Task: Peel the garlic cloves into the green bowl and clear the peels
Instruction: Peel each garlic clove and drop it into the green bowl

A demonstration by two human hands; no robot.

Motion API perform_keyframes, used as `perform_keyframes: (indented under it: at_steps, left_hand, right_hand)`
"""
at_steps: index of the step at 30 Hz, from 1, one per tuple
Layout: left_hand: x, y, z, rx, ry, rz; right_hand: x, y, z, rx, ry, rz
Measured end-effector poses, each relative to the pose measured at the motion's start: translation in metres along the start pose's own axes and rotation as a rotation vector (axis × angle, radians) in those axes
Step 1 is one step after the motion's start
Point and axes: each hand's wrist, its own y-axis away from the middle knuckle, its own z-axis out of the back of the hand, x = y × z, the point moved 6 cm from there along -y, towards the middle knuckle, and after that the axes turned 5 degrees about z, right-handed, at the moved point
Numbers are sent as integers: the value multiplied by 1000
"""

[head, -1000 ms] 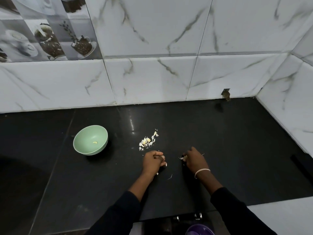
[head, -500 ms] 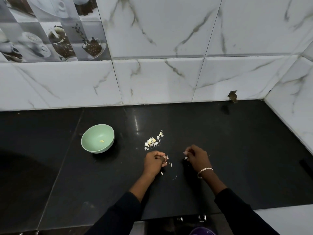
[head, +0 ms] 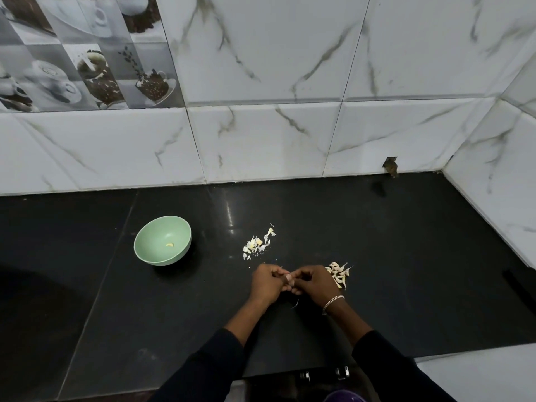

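Bowl [head: 162,240] on counter [head: 406,256]; peeled clove [head: 169,244] inside. Peels [head: 258,245] right of bowl. Left hand [head: 268,282], right hand [head: 314,284] before peels, pinching clove [head: 287,278]. Cloves [head: 338,273] just right of right hand.

Count taken on the black counter:
- One round pale-green bowl [head: 139,242], holding one yellowish peeled garlic clove [head: 169,244].
- One scatter of white papery peels [head: 256,245]; the pieces are too small to count.
- One cluster of whitish unpeeled garlic cloves [head: 339,272]; number indeterminate.
- Two hands, the left hand [head: 268,282] and the right hand [head: 314,282], together pinching one pale clove [head: 288,278].
- One silver chain bracelet [head: 333,301].
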Motion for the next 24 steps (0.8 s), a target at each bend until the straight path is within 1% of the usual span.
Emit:
perform_keyframes:
  at_steps: [4,7,9,13,15,19,24]
  left_hand:
    - [-1,-1,2,-63,-21,-5]
    - [-6,0,2,-78,-114,-70]
    - [-10,1,2,-85,-200,-122]
    - [-17,3,4,-120,-329,-203]
    - [-19,4,4,-129,-353,-221]
    - [-17,2,-3,-111,-321,-193]
    - [-17,-2,-19,-115,-298,-112]
  right_hand:
    - [-1,3,1,-55,-52,-24]
    - [1,1,-1,-24,60,-37]
    - [1,0,-2,-5,90,-49]
    - [-3,-5,-5,-45,-62,-145]
    - [-3,-3,-5,-63,-120,-197]
    - [-3,0,1,-118,-82,-225]
    - [-10,0,21,-280,38,-199]
